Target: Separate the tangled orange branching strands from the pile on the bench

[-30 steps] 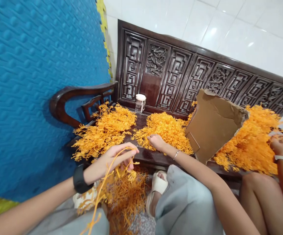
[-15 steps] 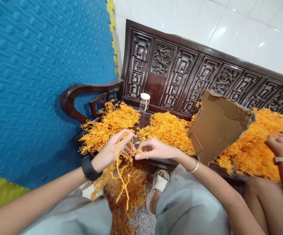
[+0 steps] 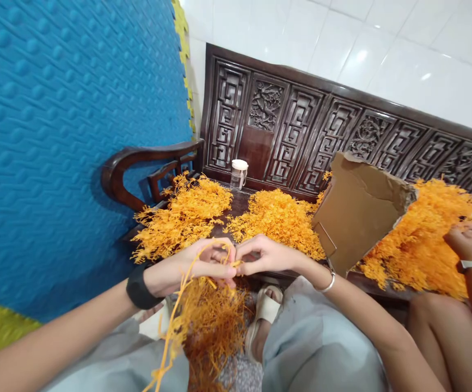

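My left hand [image 3: 207,261], a black band on its wrist, is closed on an orange strand [image 3: 174,313] that loops over the fingers and hangs down to the lower left. Thumb and fingers of my right hand [image 3: 262,255] pinch the same orange material, touching the left fingertips. Both hands are above the front edge of the dark bench. Behind them on the seat lie a left orange pile [image 3: 187,215] and a middle orange pile [image 3: 282,220]. More orange strands [image 3: 215,321] hang or lie below, between my legs.
A clear cup with a white lid [image 3: 239,174] stands by the carved backrest [image 3: 260,144]. To the right, a cardboard piece [image 3: 362,207] leans beside a large orange pile [image 3: 427,239], where another person's hand [image 3: 466,242] works. A curved armrest [image 3: 115,174] is at left.
My hands have moved slightly down and right and come together. The strand has swung to the lower left and now loops over my left hand.
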A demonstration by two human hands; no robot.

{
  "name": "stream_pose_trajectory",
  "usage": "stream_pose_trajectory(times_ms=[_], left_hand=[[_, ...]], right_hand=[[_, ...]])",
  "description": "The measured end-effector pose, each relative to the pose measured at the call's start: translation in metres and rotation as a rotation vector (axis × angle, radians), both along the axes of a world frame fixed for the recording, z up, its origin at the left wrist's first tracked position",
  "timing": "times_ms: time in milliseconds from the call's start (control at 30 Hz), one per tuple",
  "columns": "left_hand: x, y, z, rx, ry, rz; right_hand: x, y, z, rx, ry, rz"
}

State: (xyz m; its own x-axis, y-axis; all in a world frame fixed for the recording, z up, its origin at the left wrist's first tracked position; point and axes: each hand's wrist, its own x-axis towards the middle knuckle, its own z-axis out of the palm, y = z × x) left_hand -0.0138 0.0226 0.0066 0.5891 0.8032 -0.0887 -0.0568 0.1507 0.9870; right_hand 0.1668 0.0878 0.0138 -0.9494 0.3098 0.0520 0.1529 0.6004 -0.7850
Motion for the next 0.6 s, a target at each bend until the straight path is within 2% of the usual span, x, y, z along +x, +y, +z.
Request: stream_pose_trajectory(times_ms=[100, 200, 400, 600], left_hand=[[-0.001, -0.002, 0.001, 0.026, -0.076, -0.018], [-0.002, 0.000, 0.000, 0.075, -0.100, 0.033], [0.000, 0.005, -0.004, 0.113, -0.093, 0.159], [0.004, 0.003, -0.003, 0.037, -0.073, 0.142]], right_hand=[[-0.001, 0.000, -0.001, 0.100, 0.089, -0.089], [-0.001, 0.001, 0.000, 0.124, 0.112, -0.137], [-0.006, 0.000, 0.003, -0.020, 0.072, -0.094], [-0.011, -0.008, 0.000, -0.222, 0.095, -0.044]])
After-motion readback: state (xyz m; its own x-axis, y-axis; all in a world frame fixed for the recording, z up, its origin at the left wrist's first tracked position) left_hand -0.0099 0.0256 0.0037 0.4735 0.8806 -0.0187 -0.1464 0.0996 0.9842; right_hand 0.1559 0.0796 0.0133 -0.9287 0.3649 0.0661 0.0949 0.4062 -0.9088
